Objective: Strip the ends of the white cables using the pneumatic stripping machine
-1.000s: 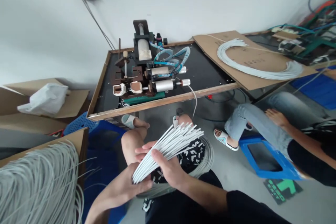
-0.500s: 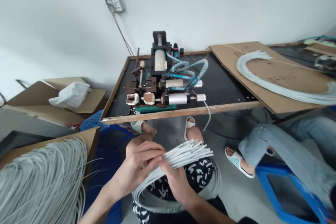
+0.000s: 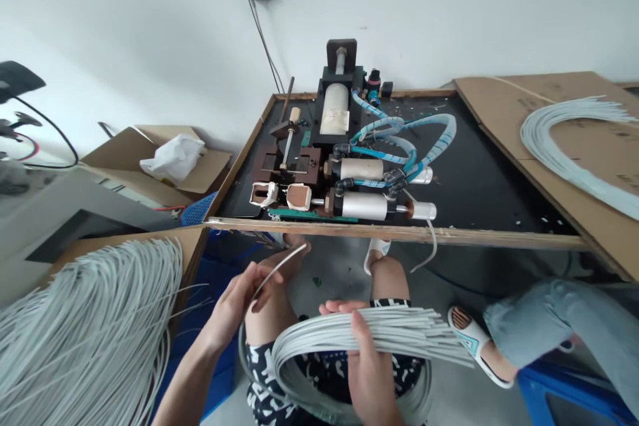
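Between the thumb and fingers of my left hand (image 3: 252,289) is a single white wire (image 3: 279,265), its tip pointing up toward the table edge. My right hand (image 3: 367,353) wraps round a coiled bundle of white wires (image 3: 319,336) resting on my lap. The bundle's cut ends fan out to the right past my thumb. In front of me, on the black table (image 3: 479,180), stands a pneumatic machine (image 3: 332,166) with metal cylinders and looped blue tubes. A short white wire hangs from its front right end.
On the left, a cardboard box (image 3: 194,239) holds a heap of white wires (image 3: 114,306). Behind it is an open carton (image 3: 130,180) with a white bag. More wires (image 3: 564,153) lie on cardboard at right. A co-worker's leg (image 3: 549,319) is beside a blue stool (image 3: 559,386).
My left hand has left the bundle and moved left with one wire. My right hand has shifted right with the bundle, which now lies more level. The whole view has turned left.
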Tool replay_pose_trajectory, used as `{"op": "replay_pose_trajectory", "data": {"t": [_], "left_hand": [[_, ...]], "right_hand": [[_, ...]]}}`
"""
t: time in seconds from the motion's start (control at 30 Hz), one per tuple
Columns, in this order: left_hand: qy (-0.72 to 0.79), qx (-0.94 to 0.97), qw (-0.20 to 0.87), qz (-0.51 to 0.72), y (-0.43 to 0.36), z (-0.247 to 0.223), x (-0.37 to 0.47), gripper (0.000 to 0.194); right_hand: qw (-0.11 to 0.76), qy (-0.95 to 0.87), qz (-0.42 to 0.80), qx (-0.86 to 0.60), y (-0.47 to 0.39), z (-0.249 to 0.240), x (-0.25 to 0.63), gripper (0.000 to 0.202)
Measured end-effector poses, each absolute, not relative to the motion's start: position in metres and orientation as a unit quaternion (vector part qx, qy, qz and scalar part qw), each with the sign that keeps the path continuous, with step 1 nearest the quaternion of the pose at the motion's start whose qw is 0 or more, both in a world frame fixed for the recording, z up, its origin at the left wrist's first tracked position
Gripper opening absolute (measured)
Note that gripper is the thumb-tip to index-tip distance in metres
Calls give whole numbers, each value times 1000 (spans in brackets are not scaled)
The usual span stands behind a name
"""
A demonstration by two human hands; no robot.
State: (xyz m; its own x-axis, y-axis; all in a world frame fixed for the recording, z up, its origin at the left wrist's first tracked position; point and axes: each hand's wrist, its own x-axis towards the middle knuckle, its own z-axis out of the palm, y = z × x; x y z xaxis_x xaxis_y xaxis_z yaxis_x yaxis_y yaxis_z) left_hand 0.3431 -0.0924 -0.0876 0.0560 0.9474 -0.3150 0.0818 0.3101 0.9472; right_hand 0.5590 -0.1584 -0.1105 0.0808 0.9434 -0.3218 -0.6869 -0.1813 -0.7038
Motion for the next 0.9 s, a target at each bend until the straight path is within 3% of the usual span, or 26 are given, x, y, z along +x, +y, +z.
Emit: {"op": "replay_pose_trajectory", "data": {"t": [0.13,0.3,0.43,0.67,0.9], "left_hand": [[579,429,607,335,-118,-92,329,58],[524,339,576,528,-114,-86,342,44],[504,371,490,607,-95,-82,368,35],[576,477,340,570,-77,-69,390,34],[584,479,337,563,-60,-74,391,36]], "right_hand": [[621,-158,656,-400,-155,-107,563,28],[626,-166,655,-389,-152,-98,561,24],[640,-180,648,-371,-144,-79,565,21],[651,-247,630,-344,-133,-67,575,15],[657,-250,614,-358,-137,-76,569,15]]}}
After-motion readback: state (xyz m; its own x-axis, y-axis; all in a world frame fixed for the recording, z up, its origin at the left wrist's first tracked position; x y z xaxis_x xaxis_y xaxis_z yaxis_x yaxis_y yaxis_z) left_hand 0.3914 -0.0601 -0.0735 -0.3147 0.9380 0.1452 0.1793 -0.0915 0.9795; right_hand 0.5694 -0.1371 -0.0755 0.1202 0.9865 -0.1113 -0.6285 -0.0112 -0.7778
